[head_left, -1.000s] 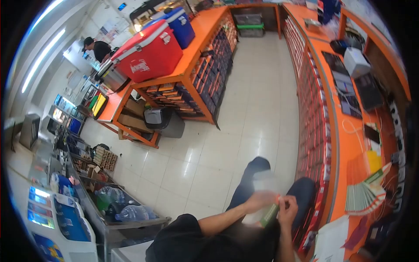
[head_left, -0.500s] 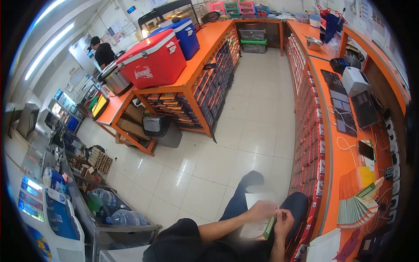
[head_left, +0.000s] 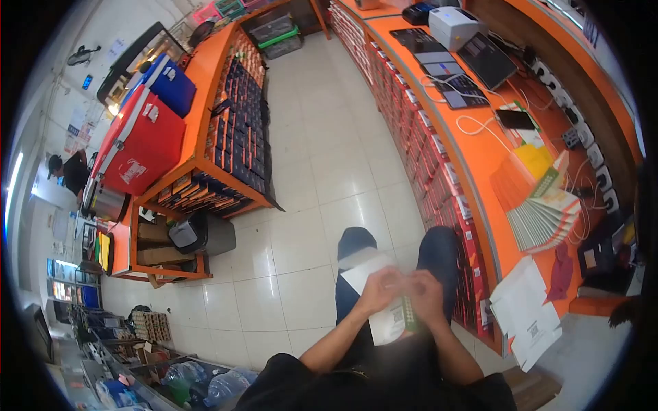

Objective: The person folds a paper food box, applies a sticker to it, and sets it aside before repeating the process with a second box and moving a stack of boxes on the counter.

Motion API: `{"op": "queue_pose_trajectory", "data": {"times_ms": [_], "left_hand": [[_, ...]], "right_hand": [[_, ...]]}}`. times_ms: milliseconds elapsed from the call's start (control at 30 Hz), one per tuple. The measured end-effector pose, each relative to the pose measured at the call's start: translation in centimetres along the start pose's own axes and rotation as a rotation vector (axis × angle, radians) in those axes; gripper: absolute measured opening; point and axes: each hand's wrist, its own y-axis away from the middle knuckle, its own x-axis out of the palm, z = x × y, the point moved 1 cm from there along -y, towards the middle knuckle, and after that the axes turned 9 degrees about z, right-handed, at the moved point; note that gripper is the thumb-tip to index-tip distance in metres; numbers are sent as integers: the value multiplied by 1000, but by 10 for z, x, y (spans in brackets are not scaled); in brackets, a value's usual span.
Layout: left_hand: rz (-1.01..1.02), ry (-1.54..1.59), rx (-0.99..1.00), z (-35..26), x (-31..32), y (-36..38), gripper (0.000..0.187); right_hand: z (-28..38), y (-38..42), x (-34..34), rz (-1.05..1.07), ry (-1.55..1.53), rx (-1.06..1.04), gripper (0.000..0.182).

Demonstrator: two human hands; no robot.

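Observation:
A white and green paper carton (head_left: 388, 323), partly unfolded and printed with a small QR code, lies over my lap. My left hand (head_left: 379, 293) has its fingers closed at the carton's top edge. Beside it, my right hand (head_left: 423, 296) pinches the green-patterned side; its fingertips meet the left ones and are smeared by motion. To the right on the orange counter, a fanned stack of flat green and white cartons (head_left: 545, 218) leans together. A white carton with a QR code (head_left: 524, 312) lies at the counter's near end.
Along the orange counter (head_left: 473, 147) sit a phone (head_left: 515, 120), a laptop (head_left: 488, 60), a white printer (head_left: 456, 29) and loose cables. Red boxes (head_left: 439, 171) line its side. Left stand a red cooler (head_left: 140, 140), a bin (head_left: 205, 233) and water bottles (head_left: 229, 385). A person (head_left: 72, 171) stands far left.
My view has turned toward the right. My hands stay together at the carton, now side by side, with the right hand higher against its green side.

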Motion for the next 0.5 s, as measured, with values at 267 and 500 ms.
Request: {"op": "queue_pose_trajectory", "data": {"times_ms": [267,500], "left_hand": [[-10,146,-25,-69,-22,-9,22],[-211,-63,-226,-149,-22,-27,29]], "right_hand": [[16,-22,-15,-82,199,-271,12],[34,-35,-12,-134,387,-590,16]]}}
